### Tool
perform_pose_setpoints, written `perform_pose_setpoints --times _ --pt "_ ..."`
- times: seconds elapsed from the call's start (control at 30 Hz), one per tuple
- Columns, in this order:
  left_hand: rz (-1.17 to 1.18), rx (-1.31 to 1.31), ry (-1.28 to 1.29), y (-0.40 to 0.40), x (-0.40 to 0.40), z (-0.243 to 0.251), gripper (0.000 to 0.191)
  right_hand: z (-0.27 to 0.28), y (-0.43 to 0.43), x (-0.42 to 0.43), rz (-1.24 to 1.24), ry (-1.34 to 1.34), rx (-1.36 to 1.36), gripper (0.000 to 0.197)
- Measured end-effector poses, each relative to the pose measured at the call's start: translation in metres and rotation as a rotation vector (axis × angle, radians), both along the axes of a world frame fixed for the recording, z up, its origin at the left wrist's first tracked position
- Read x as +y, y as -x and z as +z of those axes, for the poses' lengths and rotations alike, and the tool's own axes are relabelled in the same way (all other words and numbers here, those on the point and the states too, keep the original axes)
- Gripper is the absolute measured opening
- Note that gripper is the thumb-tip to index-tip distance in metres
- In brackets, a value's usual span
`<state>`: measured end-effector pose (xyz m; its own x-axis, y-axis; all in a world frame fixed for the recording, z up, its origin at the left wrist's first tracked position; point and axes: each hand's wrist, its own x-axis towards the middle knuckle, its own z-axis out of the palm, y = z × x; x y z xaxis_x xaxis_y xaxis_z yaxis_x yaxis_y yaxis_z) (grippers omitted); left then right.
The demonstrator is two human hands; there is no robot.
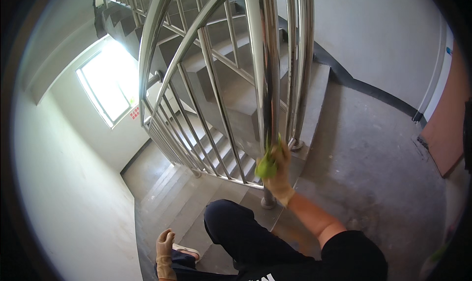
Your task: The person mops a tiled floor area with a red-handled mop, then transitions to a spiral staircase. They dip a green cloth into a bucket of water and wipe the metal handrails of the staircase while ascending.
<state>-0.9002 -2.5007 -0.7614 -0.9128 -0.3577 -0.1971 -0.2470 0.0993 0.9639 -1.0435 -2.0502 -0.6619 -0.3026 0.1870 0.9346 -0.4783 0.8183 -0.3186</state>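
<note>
My right hand (279,172), in a tan rubber glove, grips a bright green cloth (266,167). It presses the cloth around the lower part of a thick, shiny metal newel post (266,78) of the stair railing. Part of the post is hidden behind the cloth and glove. My left hand (165,249), gloved the same way, is at the lower left, away from the railing. Its fingers are loosely bent, and no object shows in it. The post's round base flange (268,203) meets the floor just below my right hand.
Metal balusters (212,78) run along the railing, with a curved handrail (177,56) above. Concrete steps (236,93) rise behind it; other steps (221,148) descend beyond the bars. My bent knee (228,218) is near the post. A bright window (107,82) is at left, a reddish-brown panel (448,122) at right.
</note>
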Motion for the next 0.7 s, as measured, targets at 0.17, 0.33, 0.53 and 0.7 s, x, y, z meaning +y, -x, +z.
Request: perform_pose_setpoints --times 0.17,0.33,0.53,0.7 --pt "0.019 -0.021 0.030 0.003 0.017 0.011 0.027 0.005 -0.008 0.007 0.247 0.046 -0.034 0.042" --pt "-0.009 0.014 0.367 -0.014 -0.008 -0.021 0.031 0.130 0.031 0.016 0.311 0.052 0.266 0.040" --pt "0.044 -0.024 0.935 -0.066 -0.022 -0.038 0.038 0.172 0.013 0.019 0.288 -0.051 0.156 0.062" --pt "0.157 0.025 0.965 -0.094 -0.024 -0.049 0.036 -0.033 -0.017 0.003 0.442 0.456 -0.400 0.052"
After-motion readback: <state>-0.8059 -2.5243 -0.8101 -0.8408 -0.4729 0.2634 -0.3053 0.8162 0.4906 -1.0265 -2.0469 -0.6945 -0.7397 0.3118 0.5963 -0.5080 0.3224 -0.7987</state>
